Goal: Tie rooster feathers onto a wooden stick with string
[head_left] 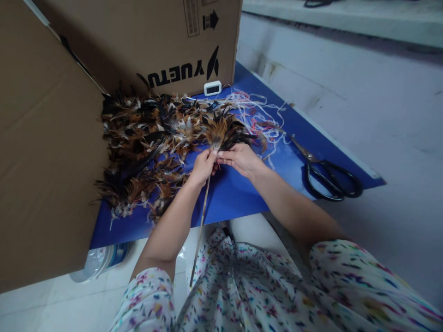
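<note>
Brown and black feathers form a bundle (217,131) at the top of a thin stick (201,226), which slants down toward my lap. My left hand (204,167) is closed round the base of the bundle and the stick's upper end. Thumb and fingers of my right hand (240,159) pinch the same base from the right, touching the left fingertips. A bit of red string hangs below the fingers. Many loose feathers (138,133) lie piled to the left on the blue board (235,198).
Black-handled scissors (325,177) lie at the board's right edge. White and red strings (263,110) are tangled behind my right hand. A small white device (212,88) stands by the cardboard box (180,41). Another cardboard panel (44,152) rises at left; a bucket (100,263) is below.
</note>
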`<state>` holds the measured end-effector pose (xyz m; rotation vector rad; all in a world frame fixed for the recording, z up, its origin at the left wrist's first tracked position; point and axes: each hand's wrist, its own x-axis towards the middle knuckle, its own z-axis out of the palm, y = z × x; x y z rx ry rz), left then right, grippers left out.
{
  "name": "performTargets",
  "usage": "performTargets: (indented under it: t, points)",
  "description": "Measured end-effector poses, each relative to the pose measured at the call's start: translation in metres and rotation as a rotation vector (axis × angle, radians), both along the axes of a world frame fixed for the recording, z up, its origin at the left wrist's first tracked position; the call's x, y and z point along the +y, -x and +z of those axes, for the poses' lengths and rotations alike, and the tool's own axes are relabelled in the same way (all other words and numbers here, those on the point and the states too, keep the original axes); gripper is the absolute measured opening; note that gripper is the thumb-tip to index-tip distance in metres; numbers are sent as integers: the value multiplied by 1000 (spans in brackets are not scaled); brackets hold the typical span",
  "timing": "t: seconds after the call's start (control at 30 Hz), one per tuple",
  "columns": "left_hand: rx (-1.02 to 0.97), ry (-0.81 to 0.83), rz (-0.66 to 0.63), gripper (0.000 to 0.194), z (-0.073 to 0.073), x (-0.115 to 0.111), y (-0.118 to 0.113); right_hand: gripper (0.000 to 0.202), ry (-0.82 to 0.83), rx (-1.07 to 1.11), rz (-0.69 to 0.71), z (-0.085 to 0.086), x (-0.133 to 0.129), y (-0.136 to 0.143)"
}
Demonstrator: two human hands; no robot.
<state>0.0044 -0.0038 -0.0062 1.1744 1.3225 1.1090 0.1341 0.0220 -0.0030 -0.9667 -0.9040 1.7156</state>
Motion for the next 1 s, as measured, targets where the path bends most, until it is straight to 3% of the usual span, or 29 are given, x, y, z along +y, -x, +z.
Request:
performTargets:
  t: [0.27, 0.47, 0.73, 1.0]
  points:
    - [65, -10, 17, 15, 0, -1, -1, 27, -4, -41, -10, 1, -1, 1]
    - [35, -35, -4, 18, 0, -1, -1, 30, -100, -189, -49, -1, 2, -1]
    - [-179, 62, -33, 17, 10, -5, -5, 35, -135, -227, -90, -4, 5, -2]
    - [-71, 29, 45, 20, 3, -3, -6, 20, -72, -173, -69, 2, 3, 1]
